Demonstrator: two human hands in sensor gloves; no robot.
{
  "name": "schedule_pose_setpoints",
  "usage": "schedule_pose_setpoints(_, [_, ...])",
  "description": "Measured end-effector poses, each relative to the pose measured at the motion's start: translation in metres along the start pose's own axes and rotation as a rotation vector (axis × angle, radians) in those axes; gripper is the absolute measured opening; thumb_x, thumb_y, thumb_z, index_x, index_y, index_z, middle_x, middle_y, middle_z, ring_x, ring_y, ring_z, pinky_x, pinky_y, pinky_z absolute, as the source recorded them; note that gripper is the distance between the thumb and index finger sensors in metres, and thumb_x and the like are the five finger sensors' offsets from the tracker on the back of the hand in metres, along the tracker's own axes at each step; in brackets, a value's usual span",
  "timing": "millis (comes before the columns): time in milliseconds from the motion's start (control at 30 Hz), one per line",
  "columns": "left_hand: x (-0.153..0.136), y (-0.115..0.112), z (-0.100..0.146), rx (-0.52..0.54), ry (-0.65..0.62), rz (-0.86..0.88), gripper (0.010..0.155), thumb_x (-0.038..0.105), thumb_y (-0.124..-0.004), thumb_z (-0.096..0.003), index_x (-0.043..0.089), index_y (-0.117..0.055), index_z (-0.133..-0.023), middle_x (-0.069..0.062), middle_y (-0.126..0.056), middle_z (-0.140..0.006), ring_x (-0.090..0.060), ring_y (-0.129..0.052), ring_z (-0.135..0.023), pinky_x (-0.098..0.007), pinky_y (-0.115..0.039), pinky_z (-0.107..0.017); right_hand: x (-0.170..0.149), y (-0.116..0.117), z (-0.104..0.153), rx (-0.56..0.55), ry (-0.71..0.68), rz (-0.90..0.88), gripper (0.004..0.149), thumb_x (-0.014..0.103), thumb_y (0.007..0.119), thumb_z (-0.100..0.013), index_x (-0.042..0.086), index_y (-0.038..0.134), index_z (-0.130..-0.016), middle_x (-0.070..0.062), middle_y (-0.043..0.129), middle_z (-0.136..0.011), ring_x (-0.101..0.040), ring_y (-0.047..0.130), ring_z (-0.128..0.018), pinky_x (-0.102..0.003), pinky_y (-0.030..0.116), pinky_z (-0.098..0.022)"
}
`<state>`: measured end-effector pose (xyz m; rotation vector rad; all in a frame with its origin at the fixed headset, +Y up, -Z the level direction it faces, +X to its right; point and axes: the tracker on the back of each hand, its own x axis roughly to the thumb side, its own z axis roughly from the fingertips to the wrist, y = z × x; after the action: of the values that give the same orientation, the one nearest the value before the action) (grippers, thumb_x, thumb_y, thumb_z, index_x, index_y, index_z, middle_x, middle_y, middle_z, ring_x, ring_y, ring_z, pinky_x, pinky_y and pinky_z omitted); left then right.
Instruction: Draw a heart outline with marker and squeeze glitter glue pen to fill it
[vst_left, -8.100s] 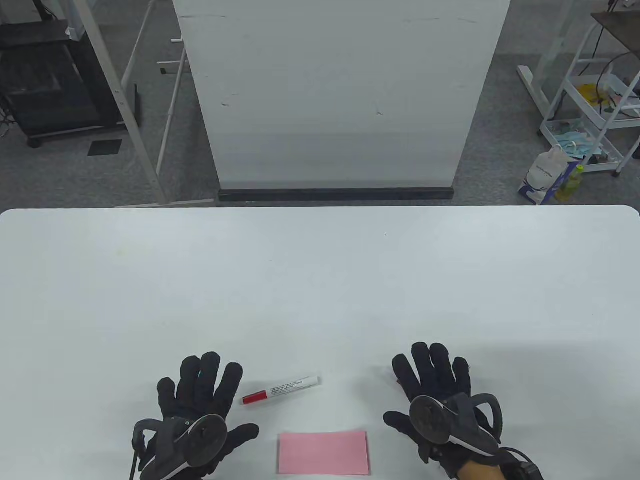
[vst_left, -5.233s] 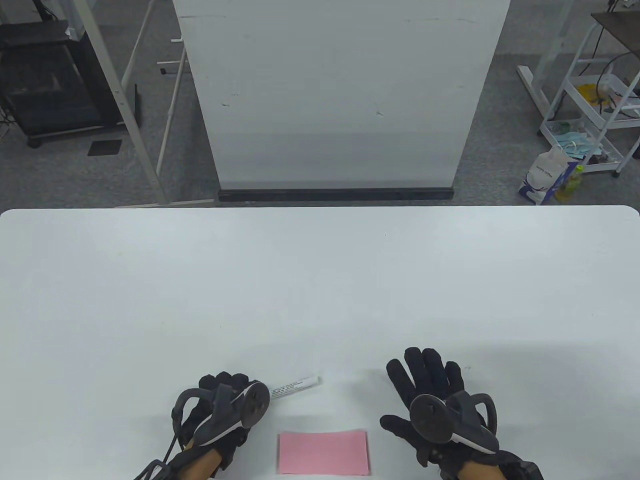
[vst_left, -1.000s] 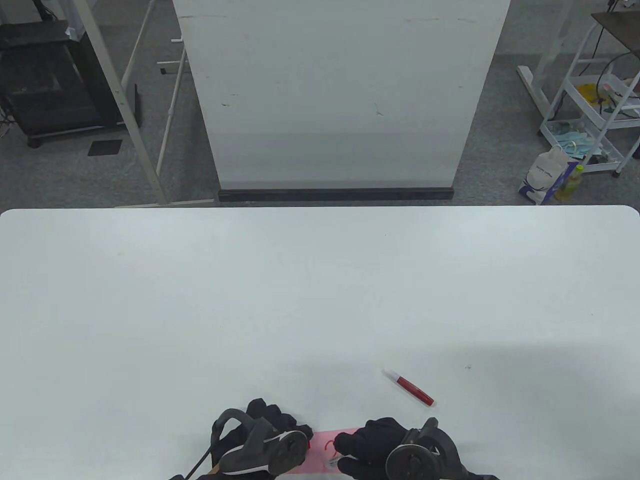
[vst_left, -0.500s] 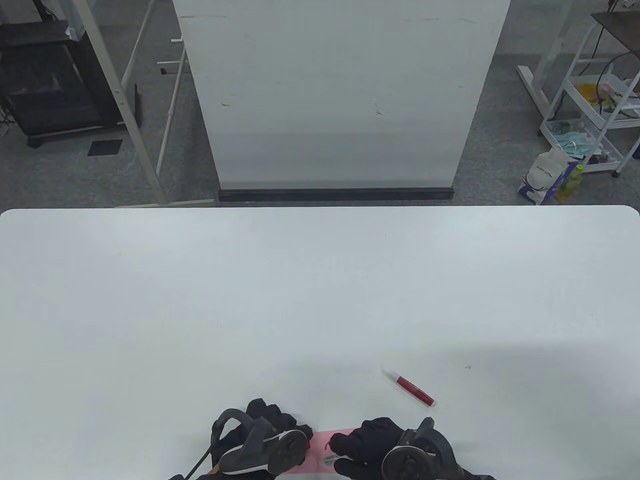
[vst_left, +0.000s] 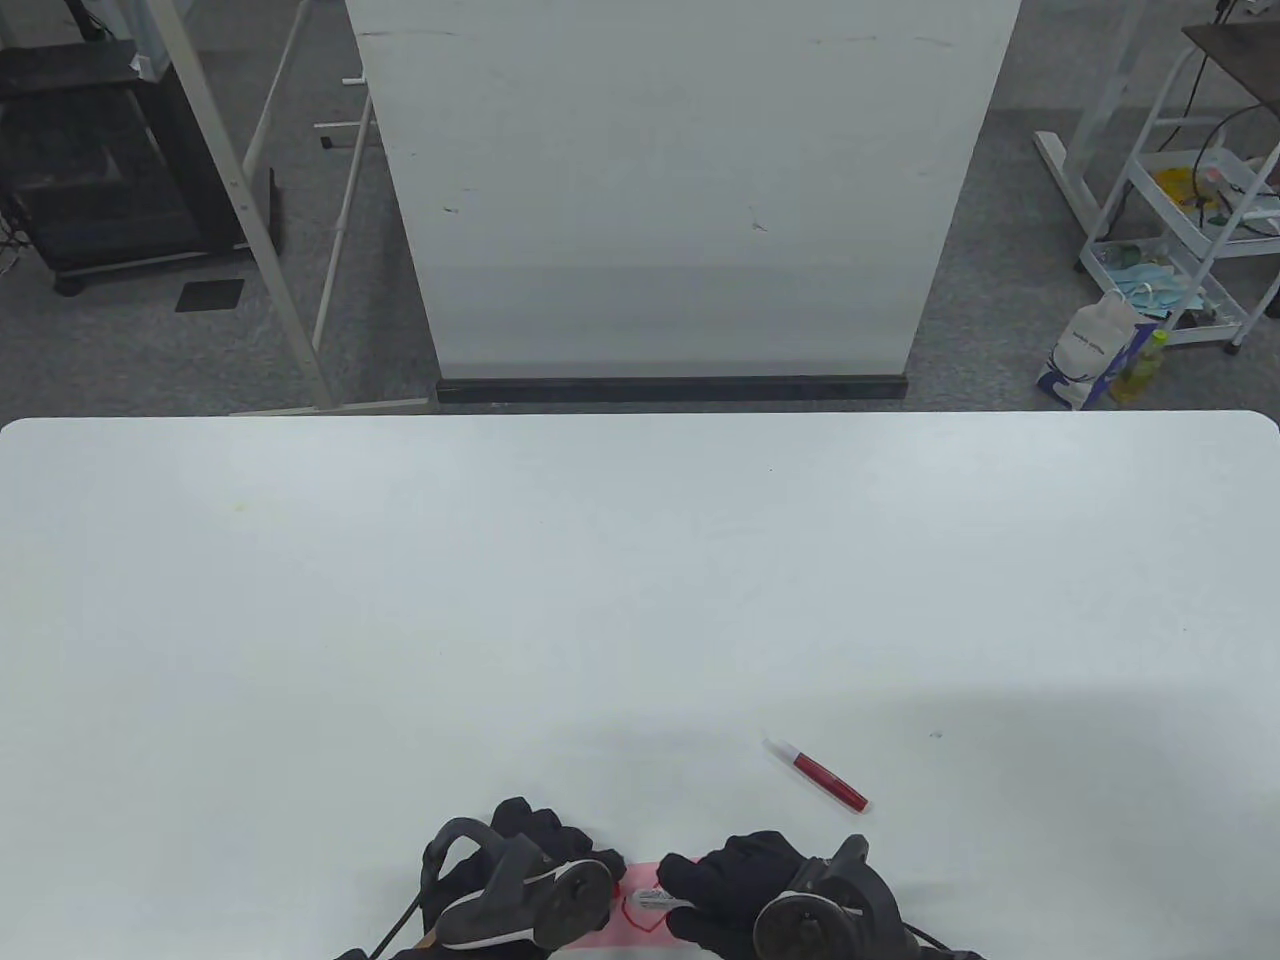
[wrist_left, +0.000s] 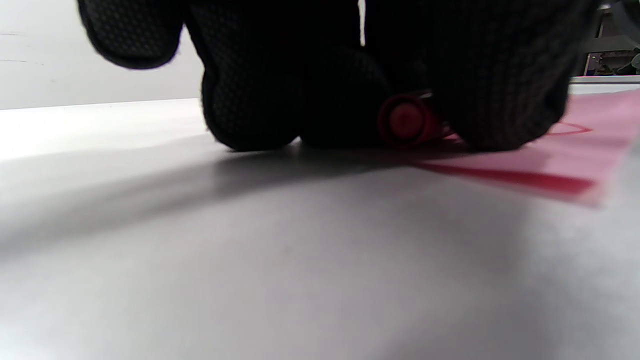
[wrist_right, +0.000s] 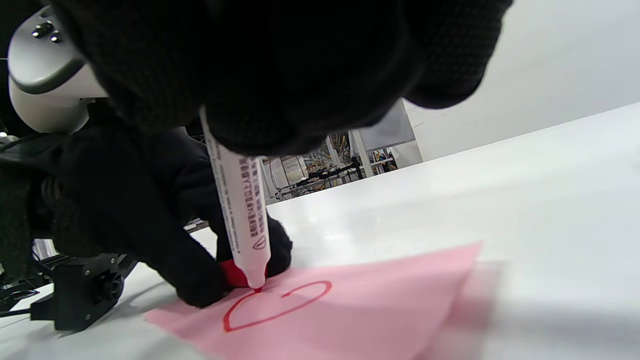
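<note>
Closing heart outline (wrist_right: 277, 305) on pink paper (wrist_right: 380, 310): right hand (vst_left: 735, 890) curled round marker (wrist_right: 240, 210), tip on line. Just left, left hand (vst_left: 540, 865) pins paper edge, fingers curled over red cap (wrist_left: 406, 119). Beyond right hand, well apart, red glitter glue pen (vst_left: 818, 775) lying untouched. Fill not yet begun.
</note>
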<state>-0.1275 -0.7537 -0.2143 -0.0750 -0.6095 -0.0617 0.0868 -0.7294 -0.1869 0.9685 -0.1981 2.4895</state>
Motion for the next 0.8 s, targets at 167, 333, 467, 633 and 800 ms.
schedule_pose_setpoints(167, [0.0,0.0,0.0,0.0,-0.001,-0.002,0.049,0.053,-0.09,-0.0375,0.036,-0.087,-0.084,0.005,-0.101,-0.074,-0.025,-0.099,-0.065,-0.063,-0.067,-0.065,-0.002,-0.003,0.0,0.006,0.022,0.01,0.044,0.043,0.087,-0.039,0.02,0.092,-0.077,-0.009,0.103,-0.046,-0.018,0.099,-0.026,-0.046,0.085,-0.047])
schedule_pose_setpoints(333, [0.0,0.0,0.001,0.001,0.0,-0.003,0.049,0.053,-0.089,-0.0376,0.037,-0.087,-0.084,0.005,-0.1,-0.074,-0.025,-0.099,-0.065,-0.063,-0.068,-0.065,-0.003,-0.004,0.001,0.015,0.023,0.025,0.044,0.042,0.085,-0.04,0.019,0.091,-0.077,-0.009,0.101,-0.045,-0.019,0.097,-0.026,-0.047,0.084,-0.047])
schedule_pose_setpoints(467, [0.0,0.0,0.001,0.001,0.003,-0.004,0.049,0.053,-0.089,-0.0377,0.037,-0.087,-0.084,0.005,-0.1,-0.074,-0.025,-0.099,-0.065,-0.063,-0.068,-0.065,-0.003,-0.005,0.002,0.022,0.018,0.032,0.043,0.042,0.085,-0.04,0.019,0.092,-0.077,-0.01,0.101,-0.044,-0.019,0.097,-0.026,-0.047,0.084,-0.047])
schedule_pose_setpoints(633, [0.0,0.0,0.001,0.001,0.005,-0.002,0.049,0.053,-0.089,-0.0376,0.037,-0.087,-0.084,0.005,-0.1,-0.074,-0.025,-0.099,-0.065,-0.062,-0.068,-0.065,-0.004,-0.006,0.003,0.02,0.02,0.03,0.043,0.042,0.085,-0.04,0.019,0.092,-0.077,-0.009,0.101,-0.045,-0.019,0.096,-0.026,-0.047,0.083,-0.048])
schedule_pose_setpoints(800, [-0.001,0.0,0.001,0.001,0.003,0.021,0.049,0.052,-0.09,-0.0384,0.034,-0.088,-0.084,0.003,-0.1,-0.074,-0.026,-0.098,-0.064,-0.062,-0.068,-0.065,-0.012,-0.006,0.005,0.005,0.055,-0.029,0.044,0.045,0.084,-0.041,0.021,0.091,-0.077,-0.007,0.101,-0.046,-0.018,0.097,-0.028,-0.046,0.083,-0.048])
